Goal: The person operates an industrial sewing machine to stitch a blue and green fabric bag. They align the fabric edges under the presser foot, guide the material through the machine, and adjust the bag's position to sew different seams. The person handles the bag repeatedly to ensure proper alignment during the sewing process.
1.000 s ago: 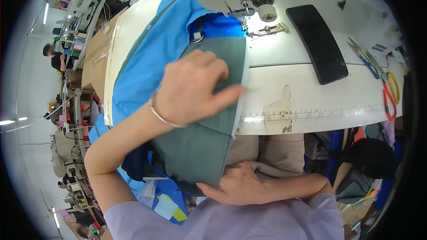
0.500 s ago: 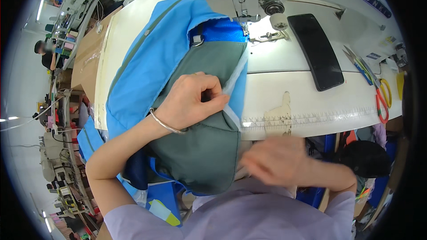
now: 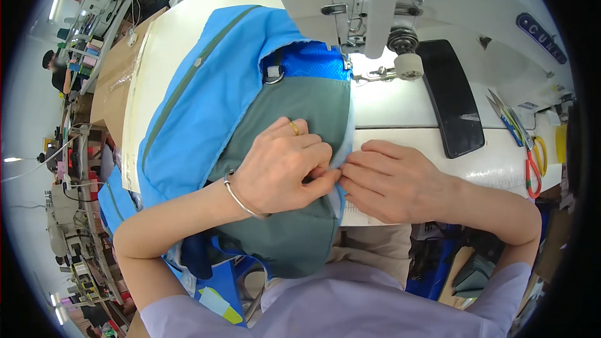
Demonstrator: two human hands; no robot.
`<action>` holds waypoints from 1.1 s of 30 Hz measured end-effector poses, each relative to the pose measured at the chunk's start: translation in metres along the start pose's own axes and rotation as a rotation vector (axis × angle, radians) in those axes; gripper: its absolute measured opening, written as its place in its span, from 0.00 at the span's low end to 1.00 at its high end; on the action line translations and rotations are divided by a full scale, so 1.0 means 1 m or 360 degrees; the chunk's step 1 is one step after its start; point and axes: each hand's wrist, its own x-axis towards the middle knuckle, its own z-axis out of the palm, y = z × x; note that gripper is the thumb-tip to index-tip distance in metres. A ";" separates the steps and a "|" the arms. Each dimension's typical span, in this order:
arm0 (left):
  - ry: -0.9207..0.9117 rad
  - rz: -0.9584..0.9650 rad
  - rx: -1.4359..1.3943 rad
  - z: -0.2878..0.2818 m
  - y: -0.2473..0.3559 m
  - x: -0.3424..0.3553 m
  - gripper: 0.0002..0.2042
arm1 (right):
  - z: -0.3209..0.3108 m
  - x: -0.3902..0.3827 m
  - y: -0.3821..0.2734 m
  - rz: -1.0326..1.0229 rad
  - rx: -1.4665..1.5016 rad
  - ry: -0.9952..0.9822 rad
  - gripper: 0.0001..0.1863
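Observation:
A half-sewn bag piece of blue and grey-green fabric (image 3: pixel 307 103) lies on the sewing table, its upper right corner at the presser foot (image 3: pixel 347 61) of a sewing machine. My left hand (image 3: pixel 285 166), with a ring and a bangle, is closed in a pinch on the right edge of the fabric, where a pale strip runs. My right hand (image 3: pixel 397 181) meets it from the other side, fingers pressed together at the same edge; its fingertips are partly hidden. A metal D-ring (image 3: pixel 273 80) and a grey-green zipper (image 3: pixel 181 84) show on the piece.
Right of the machine's foot lies a black phone (image 3: pixel 454 100). Beyond it are scissors with red handles (image 3: pixel 532 175) and yellow-handled ones (image 3: pixel 540 156). The machine head (image 3: pixel 488 12) overhangs the far side. A cardboard sheet (image 3: pixel 116 81) borders the table at left.
My right hand has come up from below the table edge to the fabric edge beside my left hand. The left stays pinched there. The whole view has shifted somewhat.

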 end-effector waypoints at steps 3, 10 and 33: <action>-0.0075 0.0011 -0.0051 -0.007 -0.004 -0.001 0.13 | 0.003 -0.003 0.013 0.0029 0.0047 0.0052 0.10; 0.0028 -0.0102 -0.0252 -0.008 -0.008 0.002 0.04 | 0.009 -0.005 0.023 0.0164 -0.0055 0.0269 0.16; -0.0355 0.1062 0.0477 0.004 -0.035 0.073 0.07 | 0.012 -0.010 0.006 -0.0035 0.0066 0.0159 0.17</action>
